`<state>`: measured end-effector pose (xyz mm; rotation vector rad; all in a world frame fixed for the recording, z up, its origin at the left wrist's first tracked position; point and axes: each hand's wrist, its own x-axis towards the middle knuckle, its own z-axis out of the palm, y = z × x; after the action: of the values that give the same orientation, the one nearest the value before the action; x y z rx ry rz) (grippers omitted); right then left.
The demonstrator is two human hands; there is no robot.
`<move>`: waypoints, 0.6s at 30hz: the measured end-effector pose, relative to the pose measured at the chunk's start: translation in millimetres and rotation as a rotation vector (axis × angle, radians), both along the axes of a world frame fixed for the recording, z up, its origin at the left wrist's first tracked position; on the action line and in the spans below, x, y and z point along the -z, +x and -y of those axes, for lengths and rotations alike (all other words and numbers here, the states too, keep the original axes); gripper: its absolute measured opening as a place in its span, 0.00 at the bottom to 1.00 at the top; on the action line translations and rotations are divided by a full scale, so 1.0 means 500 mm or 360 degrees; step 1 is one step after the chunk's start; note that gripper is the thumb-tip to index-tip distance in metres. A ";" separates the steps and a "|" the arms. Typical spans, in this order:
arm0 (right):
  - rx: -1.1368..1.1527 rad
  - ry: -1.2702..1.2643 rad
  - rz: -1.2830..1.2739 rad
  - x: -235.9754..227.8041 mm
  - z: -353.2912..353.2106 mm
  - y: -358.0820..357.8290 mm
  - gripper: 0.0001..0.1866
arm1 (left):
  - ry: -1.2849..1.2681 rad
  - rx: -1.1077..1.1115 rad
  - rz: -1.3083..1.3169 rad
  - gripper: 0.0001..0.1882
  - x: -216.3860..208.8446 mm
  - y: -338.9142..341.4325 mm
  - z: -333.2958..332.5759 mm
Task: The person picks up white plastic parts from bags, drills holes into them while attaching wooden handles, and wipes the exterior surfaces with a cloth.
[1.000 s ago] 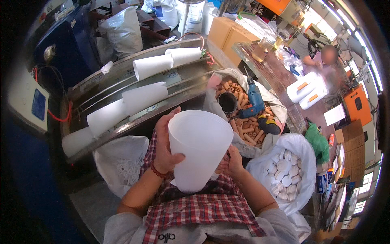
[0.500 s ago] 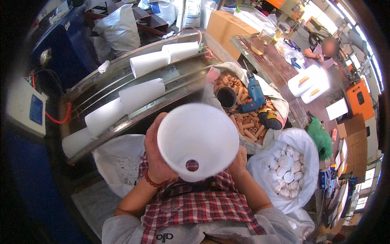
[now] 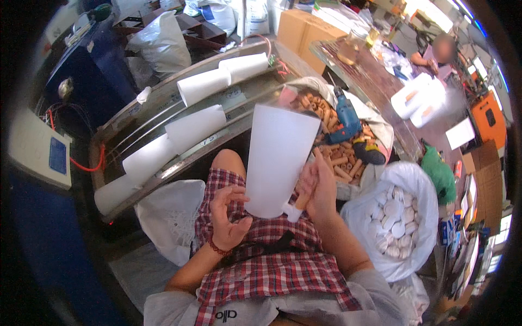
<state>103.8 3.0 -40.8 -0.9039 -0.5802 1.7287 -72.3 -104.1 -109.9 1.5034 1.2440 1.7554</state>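
Well, the held cup (image 3: 278, 163) partly hides tubes (image 3: 343, 169).

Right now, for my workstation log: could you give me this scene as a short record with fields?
Left grip: open, beside the white tapered vessel; contact unclear
Right grip: closed on the tan handle
Vessel: wide end toward the picture's top
Metal trough: five similar white pieces lie in it
Cloth sack: tan tubes, with a blue drill on top
White bag: round white pieces
Background: another person at a brown table
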 end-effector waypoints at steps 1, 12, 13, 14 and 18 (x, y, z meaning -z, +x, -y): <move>-0.0027 0.0007 -0.0148 -0.001 -0.018 0.004 0.17 | -0.0010 -0.0007 -0.0016 0.39 -0.001 -0.001 -0.006; -0.0044 0.0232 -0.1403 0.030 -0.117 0.089 0.19 | -0.0408 0.0109 0.0332 0.23 0.023 0.014 -0.038; -0.0084 0.0251 -0.1539 0.034 -0.120 0.093 0.19 | -0.0451 0.0177 0.0443 0.20 0.025 0.026 -0.052; -0.0125 0.0268 -0.1676 0.038 -0.123 0.098 0.19 | -0.0396 0.0214 0.0333 0.18 0.019 0.033 -0.064; -0.0219 0.0363 -0.1832 0.048 -0.129 0.114 0.20 | -0.0136 0.0234 -0.0091 0.13 -0.039 0.072 -0.112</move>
<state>160.9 67.3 -65.0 0.3543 -0.0438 1.9153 -36.2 -48.1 -90.2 1.5639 1.1883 1.5561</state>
